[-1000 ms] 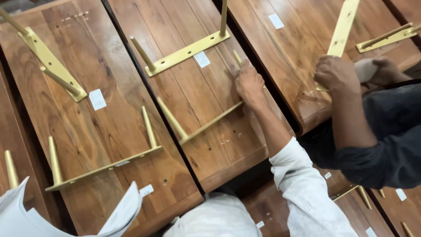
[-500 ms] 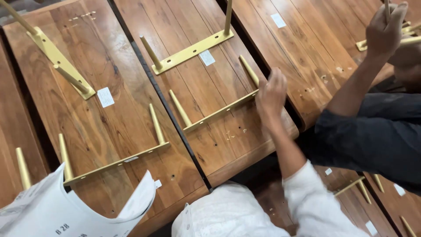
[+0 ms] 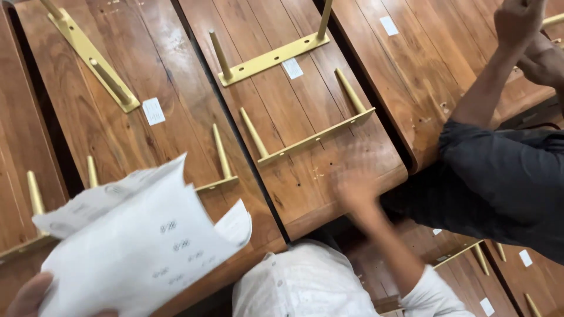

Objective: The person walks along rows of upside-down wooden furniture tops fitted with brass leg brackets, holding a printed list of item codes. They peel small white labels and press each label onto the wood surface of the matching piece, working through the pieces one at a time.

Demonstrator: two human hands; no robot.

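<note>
Head view: left hand (image 3: 26, 296) fingers grip a sheaf of white paper sheets (image 3: 138, 240) at its lower edge; right hand (image 3: 355, 191), blurred so I cannot tell open or closed, rests on a wooden tabletop (image 3: 329, 170) just below a brass leg bracket (image 3: 311, 138)

4 upturned wooden tabletops (image 3: 329, 147), 5 brass leg brackets (image 3: 273, 58), 1 paper sheaf (image 3: 135, 246).

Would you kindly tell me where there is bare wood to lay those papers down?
Bare wood lies on the middle board between its near gold bracket and rounded edge, though the blurred right hand hovers there. The left board is crowded by the papers in the left hand.
</note>
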